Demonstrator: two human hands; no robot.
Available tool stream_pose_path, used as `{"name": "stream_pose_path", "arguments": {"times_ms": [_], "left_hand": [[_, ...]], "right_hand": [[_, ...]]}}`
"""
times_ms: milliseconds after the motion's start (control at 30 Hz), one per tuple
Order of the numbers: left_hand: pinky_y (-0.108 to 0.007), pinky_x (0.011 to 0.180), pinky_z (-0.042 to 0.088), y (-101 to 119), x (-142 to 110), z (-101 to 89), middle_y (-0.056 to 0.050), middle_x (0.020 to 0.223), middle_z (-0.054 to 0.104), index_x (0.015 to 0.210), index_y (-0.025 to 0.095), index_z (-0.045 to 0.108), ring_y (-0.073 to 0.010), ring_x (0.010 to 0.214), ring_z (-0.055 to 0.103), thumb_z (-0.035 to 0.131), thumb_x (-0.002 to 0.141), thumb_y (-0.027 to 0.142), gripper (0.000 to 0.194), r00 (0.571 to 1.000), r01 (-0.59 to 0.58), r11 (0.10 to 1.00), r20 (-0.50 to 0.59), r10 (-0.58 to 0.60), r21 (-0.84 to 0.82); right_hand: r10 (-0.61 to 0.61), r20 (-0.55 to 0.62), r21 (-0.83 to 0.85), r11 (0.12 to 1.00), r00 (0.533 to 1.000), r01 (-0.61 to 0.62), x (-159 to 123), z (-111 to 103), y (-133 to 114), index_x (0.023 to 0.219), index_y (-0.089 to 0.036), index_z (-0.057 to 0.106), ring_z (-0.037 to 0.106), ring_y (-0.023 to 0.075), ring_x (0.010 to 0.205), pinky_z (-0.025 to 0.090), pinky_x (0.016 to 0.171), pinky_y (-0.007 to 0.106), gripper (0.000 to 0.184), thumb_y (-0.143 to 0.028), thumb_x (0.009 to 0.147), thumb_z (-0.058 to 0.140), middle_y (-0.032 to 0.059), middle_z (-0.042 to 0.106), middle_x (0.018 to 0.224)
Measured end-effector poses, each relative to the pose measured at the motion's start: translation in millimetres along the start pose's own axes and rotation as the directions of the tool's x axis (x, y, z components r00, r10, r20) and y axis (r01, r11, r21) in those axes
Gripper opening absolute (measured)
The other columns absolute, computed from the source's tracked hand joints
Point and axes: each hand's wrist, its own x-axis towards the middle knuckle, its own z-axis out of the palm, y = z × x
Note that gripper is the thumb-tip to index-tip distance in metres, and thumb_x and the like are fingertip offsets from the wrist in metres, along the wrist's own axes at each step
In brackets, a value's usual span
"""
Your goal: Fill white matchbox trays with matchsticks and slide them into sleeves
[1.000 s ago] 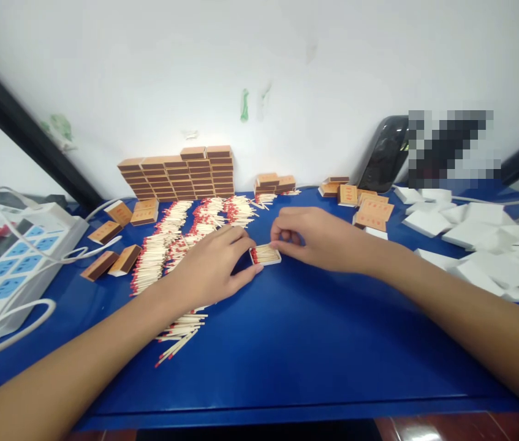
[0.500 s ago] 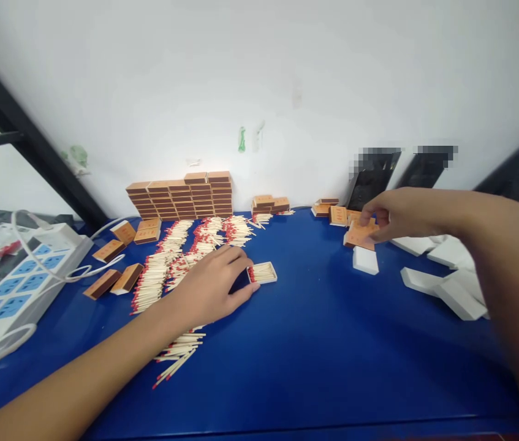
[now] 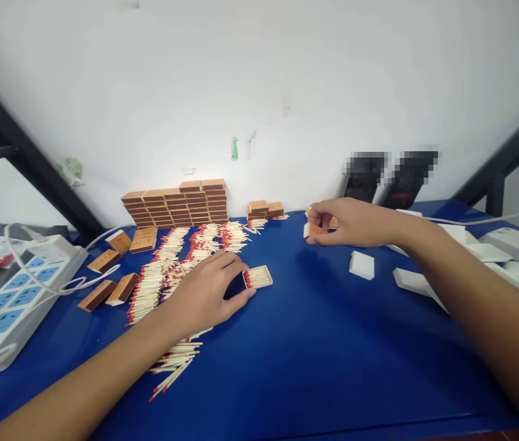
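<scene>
My left hand (image 3: 213,288) has thumb and fingers closed round the left end of a white matchbox tray (image 3: 266,283). Red-tipped matches (image 3: 255,277) lie in that tray, which rests on the blue table (image 3: 287,367). Above the table on the right, my right hand (image 3: 342,222) pinches an orange matchbox sleeve (image 3: 317,230) between thumb and fingers. Rows of loose matches (image 3: 149,291) spread beside and beyond my left hand. A single white tray (image 3: 361,264) sits below my right hand.
A wall of stacked matchboxes (image 3: 174,208) stands at the back, with a smaller group (image 3: 265,209) to its right. Loose matchboxes (image 3: 124,288) and a power strip (image 3: 15,300) lie on the left. White trays (image 3: 413,280) are scattered at right, near black packets (image 3: 364,174).
My right hand has lifted an orange sleeve from the group at right and carried it left. My left hand stays on the match-filled tray. The view has shifted slightly.
</scene>
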Motion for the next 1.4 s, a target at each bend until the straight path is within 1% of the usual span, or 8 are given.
{"name": "stream_pose_path", "arguments": {"times_ms": [100, 233, 400, 500, 667, 800, 1100, 1400], "left_hand": [[-0.049, 0.099, 0.058, -0.1, 0.9, -0.8, -0.010, 0.116, 0.072, 0.121, 0.018, 0.071, -0.0299, 0.111, 0.069, 0.068, 0.104, 0.040, 0.028, 0.999, -0.005, 1.000, -0.048, 0.005, 0.011], [-0.048, 0.097, 0.058, -0.1, 1.8, -2.7, -0.010, 0.113, 0.073, 0.119, 0.017, 0.071, -0.0293, 0.109, 0.069, 0.068, 0.105, 0.040, 0.028, 0.993, -0.027, 0.999, -0.117, 0.031, 0.028], [-0.046, 0.096, 0.058, -0.3, 2.0, -3.9, -0.009, 0.112, 0.074, 0.117, 0.017, 0.071, -0.0290, 0.108, 0.070, 0.069, 0.104, 0.040, 0.026, 0.990, -0.030, 0.999, -0.134, 0.035, 0.037], [-0.047, 0.096, 0.059, -0.6, 1.9, -3.7, -0.009, 0.113, 0.074, 0.116, 0.017, 0.071, -0.0294, 0.109, 0.070, 0.069, 0.104, 0.040, 0.026, 0.993, -0.020, 0.999, -0.115, 0.024, 0.036], [-0.048, 0.095, 0.059, -0.9, 1.8, -3.4, -0.010, 0.112, 0.075, 0.118, 0.017, 0.072, -0.0299, 0.109, 0.070, 0.069, 0.104, 0.040, 0.027, 0.993, -0.017, 0.998, -0.114, 0.024, 0.059], [-0.048, 0.095, 0.059, -1.4, 2.4, -3.4, -0.010, 0.112, 0.075, 0.119, 0.016, 0.072, -0.0304, 0.109, 0.071, 0.068, 0.104, 0.040, 0.029, 0.993, -0.019, 0.998, -0.119, 0.026, 0.065], [-0.046, 0.092, 0.057, -1.4, 4.4, -6.2, -0.009, 0.105, 0.077, 0.112, 0.018, 0.074, -0.0295, 0.103, 0.071, 0.069, 0.103, 0.040, 0.025, 0.984, 0.032, 0.998, -0.177, -0.021, 0.057], [-0.044, 0.087, 0.058, 0.3, 6.3, -4.9, -0.009, 0.103, 0.081, 0.113, 0.018, 0.078, -0.0286, 0.096, 0.074, 0.069, 0.103, 0.042, 0.027, 0.973, 0.063, 0.998, -0.223, -0.064, -0.014]], "right_hand": [[-0.071, 0.058, 0.123, 0.990, 0.996, 0.063, 0.6, 10.8, -20.8, 0.106, -0.025, 0.069, 0.074, 0.0305, 0.102, 0.056, 0.082, 0.041, 0.041, -0.059, 0.084, 0.078, 0.0101, 0.081, 0.106], [-0.085, 0.066, 0.292, 0.954, 0.994, 0.062, 3.1, 27.6, -39.3, 0.119, -0.025, 0.062, 0.074, 0.0249, 0.080, 0.053, 0.069, 0.037, 0.042, -0.058, 0.094, 0.068, 0.0056, 0.080, 0.091], [0.050, 0.071, 0.072, 0.996, 0.996, -0.055, 8.2, 35.9, -41.1, 0.078, -0.024, 0.057, 0.065, 0.0209, 0.061, 0.043, 0.063, 0.036, 0.033, -0.049, 0.097, 0.065, 0.0034, 0.070, 0.069], [0.046, 0.012, -0.072, 0.996, 0.999, -0.045, 7.1, 31.5, -40.5, 0.081, -0.023, 0.061, 0.064, 0.0226, 0.069, 0.041, 0.065, 0.036, 0.028, -0.046, 0.097, 0.063, 0.0058, 0.071, 0.076], [-0.104, 0.317, 0.102, 0.992, 0.943, 0.076, -10.6, 21.0, -51.5, 0.119, -0.026, 0.071, 0.070, 0.0273, 0.091, 0.051, 0.073, 0.038, 0.057, -0.067, 0.080, 0.079, 0.0080, 0.074, 0.108], [-0.101, 0.461, 0.024, 0.995, 0.882, 0.102, -24.2, 25.5, -68.1, 0.117, -0.028, 0.069, 0.069, 0.0285, 0.094, 0.051, 0.072, 0.038, 0.063, -0.063, 0.069, 0.088, 0.0079, 0.071, 0.122], [-0.086, 0.092, -0.003, 0.996, 0.992, 0.087, -4.9, 24.8, -52.7, 0.101, -0.025, 0.069, 0.069, 0.0255, 0.084, 0.044, 0.067, 0.034, 0.036, -0.054, 0.083, 0.081, 0.0052, 0.076, 0.095], [-0.212, 0.049, 0.079, 0.975, 0.976, 0.208, -1.9, 35.8, -55.3, 0.109, -0.024, 0.072, 0.068, 0.0248, 0.085, 0.045, 0.071, 0.034, 0.039, -0.057, 0.088, 0.079, 0.0060, 0.076, 0.097]]}}
